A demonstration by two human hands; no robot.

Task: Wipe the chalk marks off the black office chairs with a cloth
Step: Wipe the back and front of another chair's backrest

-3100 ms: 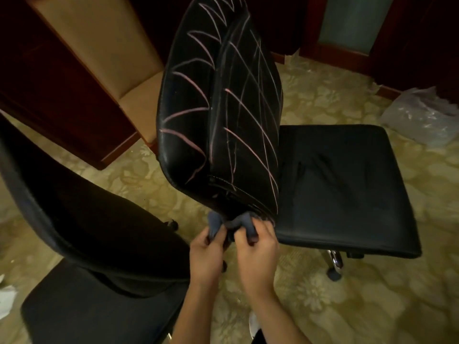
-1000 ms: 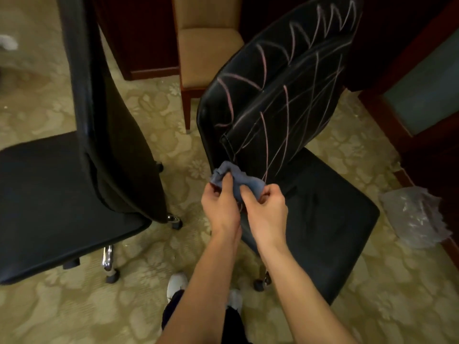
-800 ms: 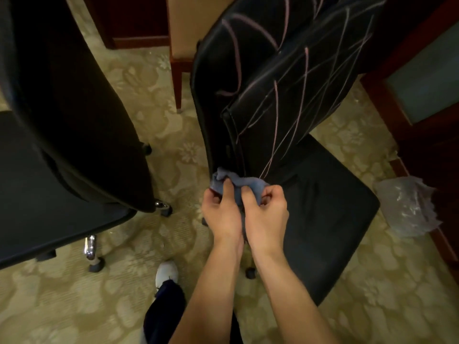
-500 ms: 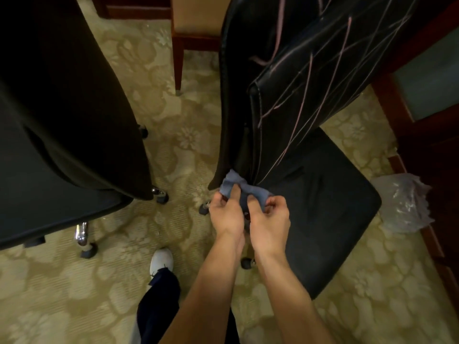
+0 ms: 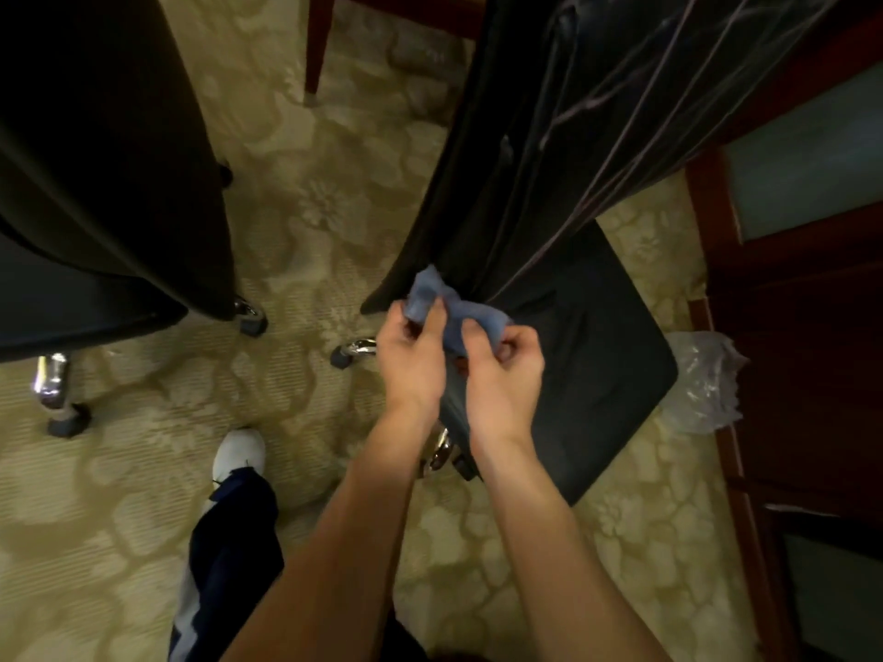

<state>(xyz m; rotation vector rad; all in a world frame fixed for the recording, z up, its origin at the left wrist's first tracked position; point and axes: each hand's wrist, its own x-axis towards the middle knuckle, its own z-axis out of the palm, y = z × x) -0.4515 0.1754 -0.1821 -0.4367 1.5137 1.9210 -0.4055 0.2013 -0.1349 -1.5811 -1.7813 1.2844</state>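
A black office chair stands right of centre, its backrest crossed by pink chalk lines and its seat below it. A small blue cloth is bunched at the lower edge of that backrest. My left hand pinches its left part and my right hand pinches its right part, both just in front of the seat's near corner. A second black office chair fills the left side; I see no chalk on its visible part.
Patterned beige carpet lies between the two chairs. A wooden chair leg stands at the top. Dark wood panelling runs along the right with a crumpled clear plastic bag against it. My white shoe is below.
The view has tilted down and drawn closer to the chalked chair's base. Both hands keep hold of the blue cloth at the backrest's lower edge, working it between the fingers.
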